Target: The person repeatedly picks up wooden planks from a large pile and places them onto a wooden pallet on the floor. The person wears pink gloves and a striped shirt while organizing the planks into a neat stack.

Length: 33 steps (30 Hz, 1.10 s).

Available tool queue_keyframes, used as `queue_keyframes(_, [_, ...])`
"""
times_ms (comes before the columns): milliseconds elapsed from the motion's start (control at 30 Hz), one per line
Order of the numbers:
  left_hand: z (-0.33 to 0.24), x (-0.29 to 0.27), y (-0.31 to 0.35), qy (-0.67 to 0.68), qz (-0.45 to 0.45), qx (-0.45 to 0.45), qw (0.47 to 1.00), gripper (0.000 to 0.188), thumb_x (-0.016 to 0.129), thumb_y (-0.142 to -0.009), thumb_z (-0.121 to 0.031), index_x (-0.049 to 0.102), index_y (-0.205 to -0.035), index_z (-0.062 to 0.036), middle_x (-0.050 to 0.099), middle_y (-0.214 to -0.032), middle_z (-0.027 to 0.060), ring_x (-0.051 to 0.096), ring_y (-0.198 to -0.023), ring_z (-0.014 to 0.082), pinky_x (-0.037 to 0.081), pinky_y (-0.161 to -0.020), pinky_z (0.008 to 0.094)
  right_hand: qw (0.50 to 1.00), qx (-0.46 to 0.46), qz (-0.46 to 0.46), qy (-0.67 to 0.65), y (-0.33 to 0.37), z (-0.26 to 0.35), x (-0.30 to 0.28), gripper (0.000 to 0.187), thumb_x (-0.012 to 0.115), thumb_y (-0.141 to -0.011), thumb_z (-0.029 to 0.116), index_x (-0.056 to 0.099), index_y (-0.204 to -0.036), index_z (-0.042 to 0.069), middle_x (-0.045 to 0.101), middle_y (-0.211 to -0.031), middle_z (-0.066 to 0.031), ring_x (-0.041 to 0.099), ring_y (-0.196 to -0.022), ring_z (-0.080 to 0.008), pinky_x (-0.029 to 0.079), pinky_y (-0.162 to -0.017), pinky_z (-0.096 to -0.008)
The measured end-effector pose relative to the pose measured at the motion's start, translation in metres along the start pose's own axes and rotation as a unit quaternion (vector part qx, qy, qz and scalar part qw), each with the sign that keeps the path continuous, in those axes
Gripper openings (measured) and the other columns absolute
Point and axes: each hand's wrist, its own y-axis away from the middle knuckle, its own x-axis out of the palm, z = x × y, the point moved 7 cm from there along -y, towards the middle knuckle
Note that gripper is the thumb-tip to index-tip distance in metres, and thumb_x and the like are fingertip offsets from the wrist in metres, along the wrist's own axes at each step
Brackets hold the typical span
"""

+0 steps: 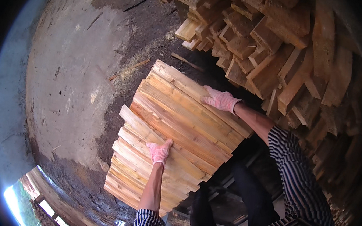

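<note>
A row of pale, rough-sawn wooden boards (180,117) lies side by side in front of me, with uneven ends. My left hand (159,151), in a pink knitted glove, is closed across a light board (139,124) that sits askew over its neighbours, its far end jutting out. On the right, my gloved right hand (220,100) grips the outermost board (179,76) near its far half, fingers at the outer edge. Parts of the fingers of both hands are hidden.
A tall stack of boards (263,38) rises at the far right, close to my right arm. Wood scraps, such as a thin strip (129,69), lie on the dirty grey floor (73,75). My dark-trousered legs (251,195) and some metal framing show below the boards.
</note>
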Motion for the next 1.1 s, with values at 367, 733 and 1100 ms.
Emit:
queue_keyframes(367, [-0.001,-0.004,0.006,-0.024,0.008,0.013,1.000,0.135,0.085,-0.067,-0.056,0.010,-0.148,0.0210,0.035,-0.151,0.0359,0.038,-0.143,0.0374,0.032,-0.117,0.0354,0.997,0.013,-0.042,0.058,-0.004,0.012,-0.005,0.082,0.056,-0.095,0.049,0.021,-0.156,0.008,0.045,-0.148,-0.0276,0.051,-0.132,-0.0406,0.039,-0.108,-0.0412])
queue_keyframes(733, [-0.005,0.027,0.159,0.208,0.327,0.165,0.907,0.078,0.066,-0.097,-0.042,0.029,-0.152,-0.0011,0.063,-0.104,0.0109,0.059,-0.095,0.0165,0.051,-0.078,0.0337,0.951,-0.014,0.155,-0.267,0.230,0.115,0.139,0.089,0.088,-0.073,0.032,0.044,-0.145,0.004,0.069,-0.112,-0.0114,0.066,-0.097,-0.0197,0.053,-0.083,-0.0355])
queue_keyframes(1100, [-0.244,0.090,0.146,-0.274,-0.154,0.701,0.640,0.084,0.051,-0.093,-0.062,0.036,-0.149,-0.0020,0.040,-0.150,0.0248,0.031,-0.143,0.0438,0.028,-0.112,0.0604,0.717,0.255,-0.082,-0.643,0.353,-0.106,0.257,0.061,0.081,-0.082,0.015,0.053,-0.132,-0.005,0.068,-0.100,-0.0128,0.070,-0.089,-0.0227,0.061,-0.073,-0.0318])
